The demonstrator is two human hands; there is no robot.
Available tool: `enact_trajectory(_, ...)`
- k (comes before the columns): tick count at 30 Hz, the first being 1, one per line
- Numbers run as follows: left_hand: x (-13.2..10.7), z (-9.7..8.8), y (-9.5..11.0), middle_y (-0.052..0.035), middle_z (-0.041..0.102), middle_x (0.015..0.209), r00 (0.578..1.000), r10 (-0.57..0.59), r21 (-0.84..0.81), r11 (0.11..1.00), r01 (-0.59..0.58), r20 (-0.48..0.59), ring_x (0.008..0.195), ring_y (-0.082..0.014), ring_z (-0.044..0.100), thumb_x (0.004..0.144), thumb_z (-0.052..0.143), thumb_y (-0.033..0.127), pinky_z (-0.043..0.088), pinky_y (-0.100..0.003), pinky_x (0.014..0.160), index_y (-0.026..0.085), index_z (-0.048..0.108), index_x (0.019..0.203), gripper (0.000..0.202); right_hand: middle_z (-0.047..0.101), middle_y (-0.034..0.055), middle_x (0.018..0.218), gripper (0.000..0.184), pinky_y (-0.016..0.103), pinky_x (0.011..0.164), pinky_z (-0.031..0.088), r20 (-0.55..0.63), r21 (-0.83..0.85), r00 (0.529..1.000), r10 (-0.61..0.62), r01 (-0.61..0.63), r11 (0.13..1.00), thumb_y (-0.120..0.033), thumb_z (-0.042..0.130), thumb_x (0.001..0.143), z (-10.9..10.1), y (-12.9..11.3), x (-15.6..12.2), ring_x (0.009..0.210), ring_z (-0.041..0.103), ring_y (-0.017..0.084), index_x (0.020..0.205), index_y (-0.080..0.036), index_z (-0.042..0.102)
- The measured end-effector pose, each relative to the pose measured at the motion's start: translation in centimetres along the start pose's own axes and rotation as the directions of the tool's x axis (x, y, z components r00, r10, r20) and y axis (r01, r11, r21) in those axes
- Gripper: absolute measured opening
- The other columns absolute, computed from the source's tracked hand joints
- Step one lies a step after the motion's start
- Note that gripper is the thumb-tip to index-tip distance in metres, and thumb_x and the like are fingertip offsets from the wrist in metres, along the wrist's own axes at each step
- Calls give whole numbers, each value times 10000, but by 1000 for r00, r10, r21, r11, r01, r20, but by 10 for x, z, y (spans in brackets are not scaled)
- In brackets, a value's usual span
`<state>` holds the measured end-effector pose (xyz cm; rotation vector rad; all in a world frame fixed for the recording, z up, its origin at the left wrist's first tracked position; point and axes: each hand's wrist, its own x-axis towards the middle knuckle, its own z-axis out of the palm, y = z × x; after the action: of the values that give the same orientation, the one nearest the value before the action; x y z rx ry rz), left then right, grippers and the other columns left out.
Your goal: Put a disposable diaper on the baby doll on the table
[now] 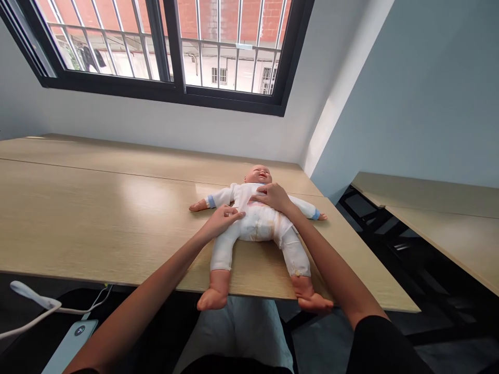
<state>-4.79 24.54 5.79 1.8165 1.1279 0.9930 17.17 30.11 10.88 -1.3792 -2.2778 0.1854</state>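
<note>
A baby doll lies on its back on the wooden table, head away from me and feet over the near edge. It wears a white top with blue cuffs and white trousers with yellowish stains at the waist. My left hand is closed at the top's lower edge, fingertips pinching the cloth beside the doll's waist. Across the chest, my right hand has its fingers curled on the front of the top, gripping the fabric. A little reddish colour shows on the belly between my hands.
Beyond the table is a wall with a dark-framed barred window. A second table stands to the right, past a gap. Below the near edge at lower left are a pale power bank and a white cable.
</note>
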Motion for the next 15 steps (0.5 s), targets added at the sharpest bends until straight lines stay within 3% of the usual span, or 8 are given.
enact_trajectory(4, 3, 6, -3, -7, 498, 693, 992, -85, -91, 993, 76, -91, 734, -188, 496, 739, 617, 495, 419, -306, 715, 189, 458, 498, 420, 612, 9, 684, 405, 248, 596, 248, -18, -130, 997, 80, -81, 988, -544, 648, 850, 2, -6, 3, 678, 511, 142, 682, -177, 607)
enact_trajectory(7, 4, 9, -5, -4, 505, 691, 980, -144, -141, 982, 124, -135, 683, -174, 496, 771, 569, 413, 423, -295, 654, 187, 505, 606, 287, 655, 25, 752, 388, 243, 605, 261, 14, -144, 995, 98, -95, 985, -555, 651, 854, 3, -6, 5, 714, 541, 151, 753, -180, 651)
enact_trajectory(9, 2, 9, -3, -8, 532, 750, 960, -137, -146, 984, 104, -245, 723, -176, 528, 800, 543, 344, 450, -295, 693, 194, 515, 738, 164, 657, 19, 758, 405, 241, 607, 265, 43, -144, 995, 86, -79, 986, -584, 642, 856, 4, -5, 6, 716, 542, 148, 783, -185, 656)
enact_trajectory(11, -1, 7, 5, -32, 576, 873, 911, -36, -77, 997, 4, -411, 817, -188, 567, 828, 534, 299, 472, -311, 769, 206, 504, 854, 101, 664, 16, 778, 418, 238, 609, 271, 58, -145, 996, 73, -64, 987, -605, 619, 867, 5, -2, 6, 727, 544, 146, 809, -192, 653)
enact_trajectory(13, -6, 7, 19, -59, 603, 939, 857, 187, 91, 982, -163, -479, 896, -209, 584, 880, 508, 300, 477, -343, 842, 212, 517, 894, 90, 672, 18, 800, 429, 237, 610, 277, 66, -145, 995, 77, -67, 987, -616, 612, 865, 7, 1, 8, 736, 545, 146, 809, -192, 645)
enact_trajectory(14, -9, 9, 28, -70, 619, 945, 851, 318, 184, 947, -263, -418, 930, -221, 590, 906, 492, 308, 473, -360, 878, 212, 537, 888, 107, 674, 22, 806, 435, 238, 607, 277, 69, -143, 994, 84, -73, 987, -618, 611, 863, 9, 2, 9, 735, 544, 147, 801, -188, 640)
enact_trajectory(15, -10, 12, 38, -77, 637, 948, 854, 434, 255, 894, -368, -287, 968, -233, 595, 926, 483, 318, 462, -375, 922, 212, 565, 876, 143, 672, 27, 797, 447, 241, 602, 276, 74, -143, 993, 93, -82, 986, -622, 611, 859, 10, 2, 10, 727, 541, 148, 784, -182, 635)
